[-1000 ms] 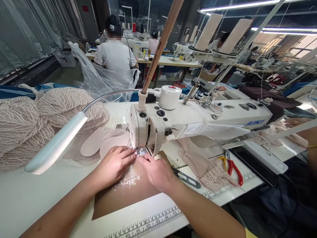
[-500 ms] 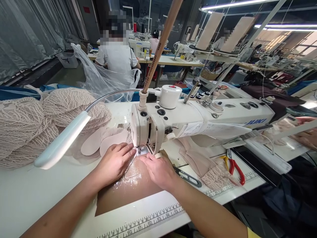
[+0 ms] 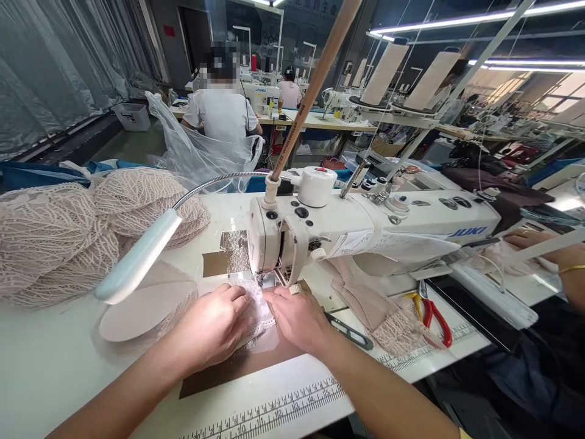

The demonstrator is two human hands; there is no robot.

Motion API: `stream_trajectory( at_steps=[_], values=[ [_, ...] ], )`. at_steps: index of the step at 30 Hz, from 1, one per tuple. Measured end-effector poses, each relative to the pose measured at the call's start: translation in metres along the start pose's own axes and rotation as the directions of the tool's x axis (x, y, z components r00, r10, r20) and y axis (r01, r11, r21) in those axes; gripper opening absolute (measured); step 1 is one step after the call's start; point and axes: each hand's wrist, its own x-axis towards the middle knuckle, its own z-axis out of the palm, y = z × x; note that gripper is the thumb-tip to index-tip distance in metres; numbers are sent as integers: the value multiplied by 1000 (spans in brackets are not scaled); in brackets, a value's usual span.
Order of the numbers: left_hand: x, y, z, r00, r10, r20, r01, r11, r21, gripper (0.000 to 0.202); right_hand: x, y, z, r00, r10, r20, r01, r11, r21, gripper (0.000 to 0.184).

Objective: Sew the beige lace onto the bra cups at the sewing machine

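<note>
A white sewing machine [image 3: 379, 213] stands on the table, its needle area just beyond my hands. White lace fabric [image 3: 261, 308] lies in front of the presser foot. My left hand [image 3: 223, 323] is closed on the lace's left side, fingers curled and partly hidden. At the lace's right edge, my right hand [image 3: 299, 320] has its fingers pressed together, gripping it close to the needle. A smooth beige pad [image 3: 139, 311] with lace attached trails to the left of my left hand. Beneath the hands is a shiny brown sheet [image 3: 214, 375].
Lace pieces [image 3: 50, 235] are heaped at the left, below a lamp [image 3: 137, 259]. Right of the machine foot lie a seam gauge-like dark tool [image 3: 350, 332], beige fabric [image 3: 361, 299] and red-handled pliers [image 3: 436, 320]. A printed ruler [image 3: 274, 414] runs along the front edge. A co-worker [image 3: 222, 110] sits ahead.
The lace now lies in front of the needle, between my hands. The beige pad has swung left and nearer. My left hand has gone from flat to curled; my right hand stays close to the needle.
</note>
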Motion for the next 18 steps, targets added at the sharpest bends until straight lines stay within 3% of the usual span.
stream_trajectory(
  at_steps=[9, 18],
  values=[
    [7, 4, 20, 988, 102, -115, -104, 995, -8, 29, -4, 1, -1, 997, -59, 58, 61, 998, -26, 27],
    [9, -5, 22, 984, 114, -136, -116, 993, -11, 35, -5, 1, 3, 998, -56, 15, 57, 998, -33, 27]
  ],
)
